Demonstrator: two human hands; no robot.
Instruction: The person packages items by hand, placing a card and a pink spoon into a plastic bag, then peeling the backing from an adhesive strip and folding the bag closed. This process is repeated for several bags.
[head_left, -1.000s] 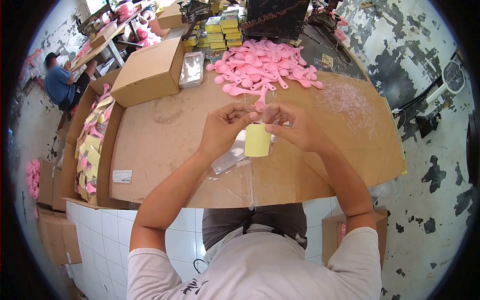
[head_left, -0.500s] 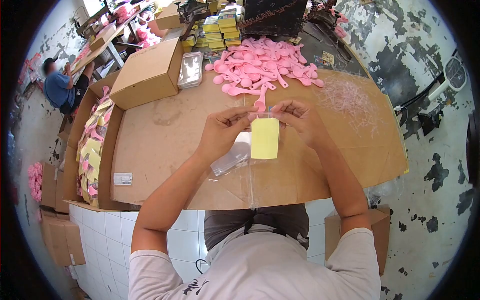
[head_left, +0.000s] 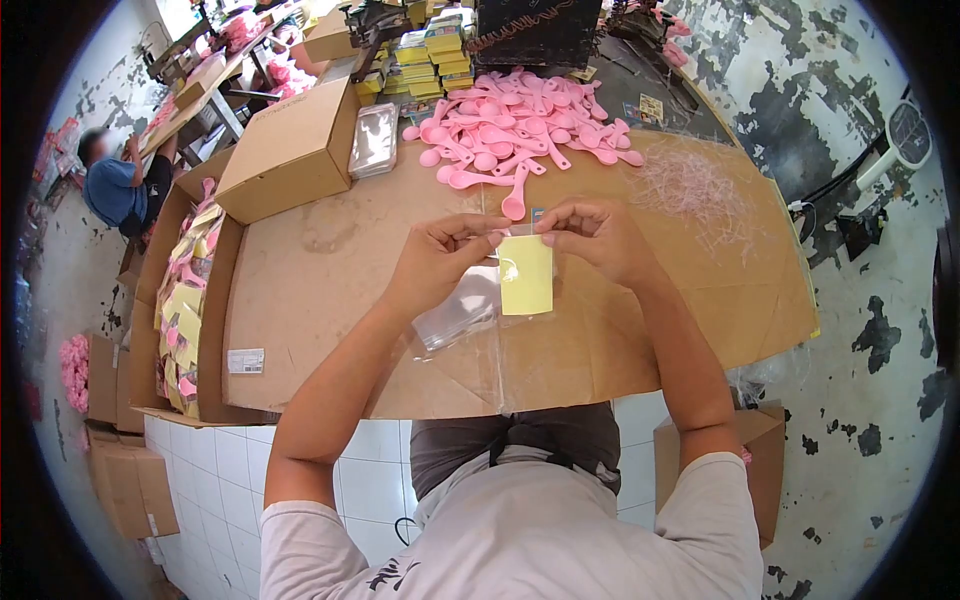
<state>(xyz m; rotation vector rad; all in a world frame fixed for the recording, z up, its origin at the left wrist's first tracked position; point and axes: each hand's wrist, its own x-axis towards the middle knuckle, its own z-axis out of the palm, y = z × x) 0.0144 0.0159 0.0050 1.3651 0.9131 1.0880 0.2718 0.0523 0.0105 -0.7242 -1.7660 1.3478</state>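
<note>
My left hand [head_left: 440,258] and my right hand [head_left: 595,235] pinch the top corners of a small clear bag holding a yellow card [head_left: 526,275], above the cardboard-covered table [head_left: 330,280]. A loose stack of clear bags [head_left: 458,312] lies just under my left hand. A single pink spoon [head_left: 515,198] lies right beyond my fingers, at the near edge of a big heap of pink spoons [head_left: 520,125].
A closed cardboard box [head_left: 290,150] and a clear tray [head_left: 374,140] sit at the far left of the table. An open carton [head_left: 185,300] of filled packs stands at the left edge. Plastic strips [head_left: 690,190] lie at the right. Another person [head_left: 120,180] sits far left.
The yellow card has turned from tilted to hanging flat between my fingers, and both hands have shifted slightly down and left while keeping their pinch on the bag's top.
</note>
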